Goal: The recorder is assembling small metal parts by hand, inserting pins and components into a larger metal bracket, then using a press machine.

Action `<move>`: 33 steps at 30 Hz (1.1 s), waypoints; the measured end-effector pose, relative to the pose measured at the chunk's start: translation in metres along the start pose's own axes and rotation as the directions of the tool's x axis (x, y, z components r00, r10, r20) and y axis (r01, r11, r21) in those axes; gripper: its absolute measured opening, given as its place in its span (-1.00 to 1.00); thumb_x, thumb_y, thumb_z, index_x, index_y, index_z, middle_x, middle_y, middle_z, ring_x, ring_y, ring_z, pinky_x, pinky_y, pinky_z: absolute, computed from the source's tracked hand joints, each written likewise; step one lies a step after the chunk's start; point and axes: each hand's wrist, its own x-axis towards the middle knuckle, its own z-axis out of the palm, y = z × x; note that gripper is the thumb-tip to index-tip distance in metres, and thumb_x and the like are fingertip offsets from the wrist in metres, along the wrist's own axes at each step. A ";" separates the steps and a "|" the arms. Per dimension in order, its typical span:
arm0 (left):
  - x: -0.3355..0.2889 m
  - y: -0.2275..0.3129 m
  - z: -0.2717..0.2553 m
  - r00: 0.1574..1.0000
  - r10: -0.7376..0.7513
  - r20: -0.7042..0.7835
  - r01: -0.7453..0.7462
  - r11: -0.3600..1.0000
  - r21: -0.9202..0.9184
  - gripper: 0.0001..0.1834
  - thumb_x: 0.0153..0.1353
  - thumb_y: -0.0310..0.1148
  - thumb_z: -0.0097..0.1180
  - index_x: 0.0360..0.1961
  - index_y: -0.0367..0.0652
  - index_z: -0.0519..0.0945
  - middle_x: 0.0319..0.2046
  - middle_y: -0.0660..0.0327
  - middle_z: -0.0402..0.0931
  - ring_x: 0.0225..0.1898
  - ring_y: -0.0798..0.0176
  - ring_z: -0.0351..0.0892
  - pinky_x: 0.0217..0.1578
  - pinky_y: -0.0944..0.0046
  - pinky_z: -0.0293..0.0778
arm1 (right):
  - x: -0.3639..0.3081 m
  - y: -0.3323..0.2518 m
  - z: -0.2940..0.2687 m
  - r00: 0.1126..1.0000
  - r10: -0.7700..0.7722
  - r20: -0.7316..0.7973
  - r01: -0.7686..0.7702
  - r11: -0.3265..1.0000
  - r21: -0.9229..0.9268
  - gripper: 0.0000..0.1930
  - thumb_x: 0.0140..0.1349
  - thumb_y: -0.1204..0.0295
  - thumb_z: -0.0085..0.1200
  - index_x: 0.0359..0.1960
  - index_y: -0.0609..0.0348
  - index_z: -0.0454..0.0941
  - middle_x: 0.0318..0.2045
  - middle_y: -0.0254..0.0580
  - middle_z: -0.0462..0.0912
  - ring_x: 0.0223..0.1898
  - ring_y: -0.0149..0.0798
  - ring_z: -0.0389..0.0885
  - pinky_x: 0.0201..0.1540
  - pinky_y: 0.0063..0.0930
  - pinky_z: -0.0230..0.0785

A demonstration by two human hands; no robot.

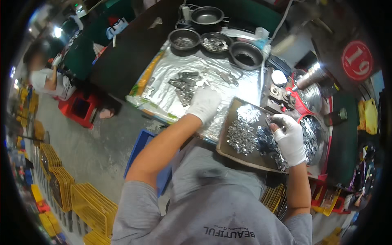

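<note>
My left hand, in a white glove, reaches over a silvery foil sheet. Its fingertips are at a loose heap of flat metal parts; glare and the back of the hand hide whether they grip one. Over a brown tray on the right, my right hand, gloved with the thumb tip bare, is closed in a pinch. A small shiny metal piece shows at its fingertips. Beneath and beside this hand lie many small metal pieces.
Several dark bowls line the far edge of the foil, some with metal parts. A metal press-like device stands beyond the tray, near a red-rimmed basin. A blue crate is at lower left. Another person sits far left.
</note>
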 end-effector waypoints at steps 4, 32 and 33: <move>0.008 -0.004 -0.001 0.997 0.029 0.075 -0.031 0.999 0.022 -0.86 0.01 -0.42 0.19 -0.37 -0.06 0.71 -0.33 0.10 0.66 -0.15 0.03 0.64 -0.17 0.10 0.58 | -0.017 0.019 -0.007 0.976 -0.211 -0.051 0.195 0.955 -0.224 -0.81 0.00 0.58 0.28 -0.30 0.16 0.69 -0.34 -0.09 0.68 -0.23 -0.04 0.63 -0.09 -0.25 0.45; -0.078 0.064 -0.062 0.937 -0.326 0.124 0.018 -0.311 -0.950 -0.46 0.18 -0.61 0.24 0.19 -0.51 0.41 -0.06 0.08 0.60 -0.10 0.33 0.60 -0.04 0.38 0.55 | 0.018 0.039 0.050 0.886 -0.402 0.232 0.461 0.700 -0.546 -0.91 -0.01 0.47 0.11 -0.53 -0.05 0.65 -0.49 -0.15 0.58 -0.33 -0.09 0.56 -0.27 -0.19 0.45; -0.079 0.067 -0.062 0.942 -0.318 0.111 0.008 -0.309 -0.951 -0.47 0.17 -0.61 0.24 0.18 -0.51 0.42 -0.08 0.08 0.61 -0.10 0.33 0.60 -0.04 0.38 0.55 | 0.018 0.040 0.051 0.884 -0.408 0.227 0.457 0.660 -0.596 -0.91 0.00 0.46 0.11 -0.51 -0.04 0.65 -0.49 -0.15 0.58 -0.34 -0.09 0.56 -0.26 -0.18 0.45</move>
